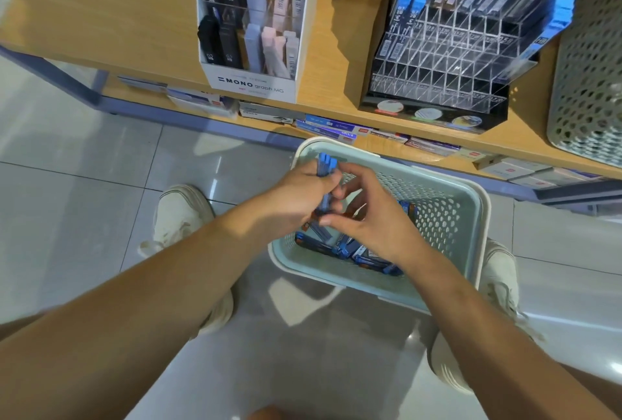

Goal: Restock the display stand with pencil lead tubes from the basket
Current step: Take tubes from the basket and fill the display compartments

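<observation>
A pale green perforated basket (471, 204) stands on the floor below the shelf, with several blue pencil lead tubes (356, 251) lying in its bottom. Over it, my left hand (303, 194) grips a small bundle of blue-capped lead tubes (326, 163), caps pointing up. My right hand (367, 217) is right beside it, fingers curled and touching the lower end of that bundle. The clear acrylic display stand (444, 59) sits on the wooden shelf above, its front rows of slots bare and blue-capped tubes in its back rows.
A white MONO graph cardboard display (255, 83) with black and pastel tubes stands left of the acrylic stand. A grey perforated basket (592, 83) sits at the shelf's right end. Flat boxes (330, 126) line the lower shelf. My shoes flank the floor basket.
</observation>
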